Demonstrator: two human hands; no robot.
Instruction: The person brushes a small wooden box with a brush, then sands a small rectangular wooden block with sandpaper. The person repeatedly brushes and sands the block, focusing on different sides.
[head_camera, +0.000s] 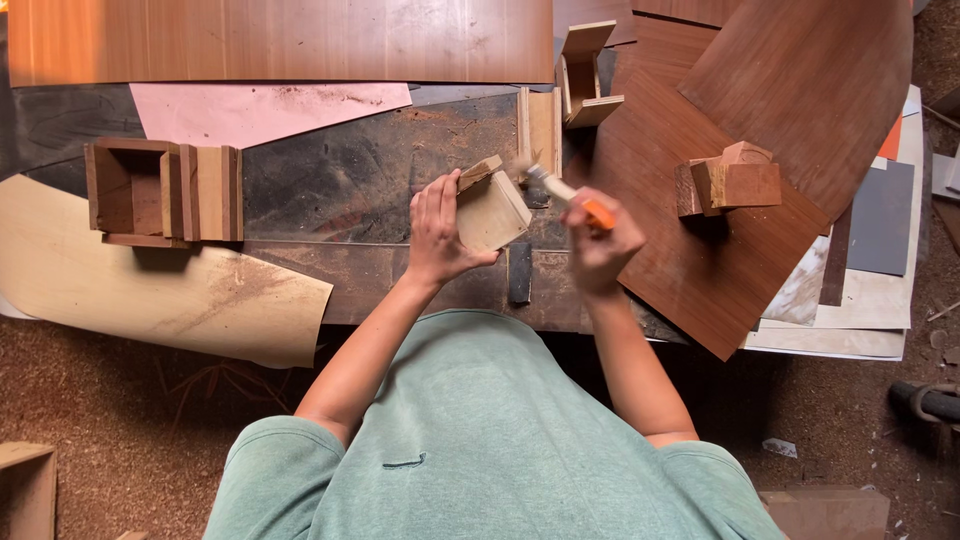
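Observation:
My left hand (437, 232) grips a pale wooden block (492, 208) and holds it tilted above the dark workbench (370, 170). A second small wooden piece (479, 171) sits against the block's top edge. My right hand (598, 240) is closed on a brush with an orange handle (597, 213). Its pale bristle end (530, 173) points up-left toward the block's upper right corner. The brush is blurred by motion. Both forearms reach forward from my green shirt.
An open wooden box with stacked blocks (160, 190) stands at the left. Another small box frame (585, 75) sits at the back. Wooden blocks (730, 180) rest on brown veneer sheets (760, 110) at the right. A pale sheet (150, 290) hangs off the left. Sawdust covers the floor.

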